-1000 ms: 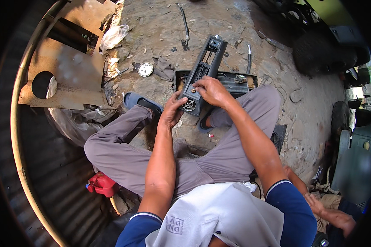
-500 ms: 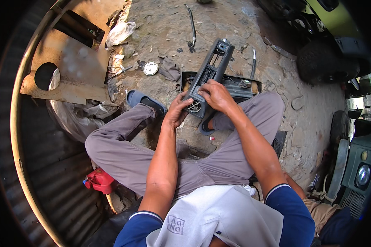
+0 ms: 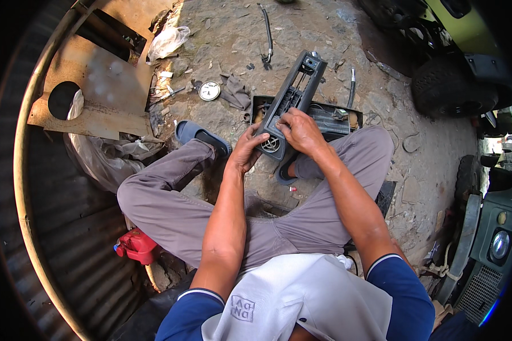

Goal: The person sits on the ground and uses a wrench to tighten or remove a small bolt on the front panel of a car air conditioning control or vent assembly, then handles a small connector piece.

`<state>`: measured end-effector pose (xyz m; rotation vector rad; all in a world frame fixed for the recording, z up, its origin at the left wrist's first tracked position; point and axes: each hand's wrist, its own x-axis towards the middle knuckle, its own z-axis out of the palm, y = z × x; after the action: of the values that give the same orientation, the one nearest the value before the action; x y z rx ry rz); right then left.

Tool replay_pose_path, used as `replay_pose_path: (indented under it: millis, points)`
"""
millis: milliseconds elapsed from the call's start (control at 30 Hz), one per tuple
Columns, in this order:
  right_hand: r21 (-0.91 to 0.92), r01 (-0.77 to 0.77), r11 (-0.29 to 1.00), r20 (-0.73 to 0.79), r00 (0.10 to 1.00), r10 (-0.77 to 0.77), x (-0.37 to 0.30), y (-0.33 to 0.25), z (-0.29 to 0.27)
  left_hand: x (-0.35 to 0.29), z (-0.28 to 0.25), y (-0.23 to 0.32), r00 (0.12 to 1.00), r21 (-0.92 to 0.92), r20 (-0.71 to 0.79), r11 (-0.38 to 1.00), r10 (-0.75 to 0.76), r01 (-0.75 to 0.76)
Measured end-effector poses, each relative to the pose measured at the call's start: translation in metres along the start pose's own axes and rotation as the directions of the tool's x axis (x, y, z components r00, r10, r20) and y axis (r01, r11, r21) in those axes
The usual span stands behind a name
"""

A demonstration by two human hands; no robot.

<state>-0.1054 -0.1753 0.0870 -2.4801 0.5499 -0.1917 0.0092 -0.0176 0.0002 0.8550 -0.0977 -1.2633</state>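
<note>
A long dark-grey plastic console panel [image 3: 304,78], with a slotted opening and a round vent at its near end, slants away from me above my shins. My left hand [image 3: 246,149] grips its near left edge, the thumb lying over the top by the vent. Closed fingers of my right hand [image 3: 303,133] press on the panel's face just beyond the vent; whatever they pinch is hidden. Under the panel sits a dark open toolbox [image 3: 355,108] with loose parts inside.
A round white-faced gauge [image 3: 209,91] and a dark rag [image 3: 235,92] lie left of the toolbox. Black hoses [image 3: 267,31] rest farther off. A rusty metal sheet [image 3: 99,85] stands at left, a red jerrycan [image 3: 137,246] by my knee, vehicles [image 3: 498,238] at right.
My right hand's fingers have shifted slightly on the panel, while my left hand keeps its grip. At lower right, another person's arm and tan clothing have drawn mostly out of view.
</note>
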Motion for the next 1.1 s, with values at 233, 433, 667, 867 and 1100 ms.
replay_pose_path:
  millis: [233,433,667,867,1100]
  points:
    - [-0.016,0.008,1.0,-0.028,1.0,-0.008,-0.002,-0.003,0.002,0.0,0.0,0.0,1.0,-0.009,0.009,1.0,-0.004,0.004]
    - [-0.034,-0.011,0.999,-0.029,1.0,0.01,-0.002,-0.006,0.002,0.0,0.0,0.0,1.0,-0.03,-0.009,1.0,0.0,0.0]
    - [-0.044,-0.062,0.997,-0.044,0.997,0.06,-0.004,-0.009,0.004,-0.001,0.001,0.001,1.0,0.003,0.006,1.0,-0.009,0.009]
    - [0.004,-0.114,0.993,0.023,0.993,0.114,-0.006,-0.012,-0.004,-0.001,0.002,0.0,1.0,-0.014,-0.004,1.0,0.004,-0.004]
    - [0.043,-0.064,0.997,0.04,0.997,0.062,-0.004,-0.004,-0.015,0.0,-0.001,-0.001,1.0,-0.046,-0.001,0.999,-0.003,0.003]
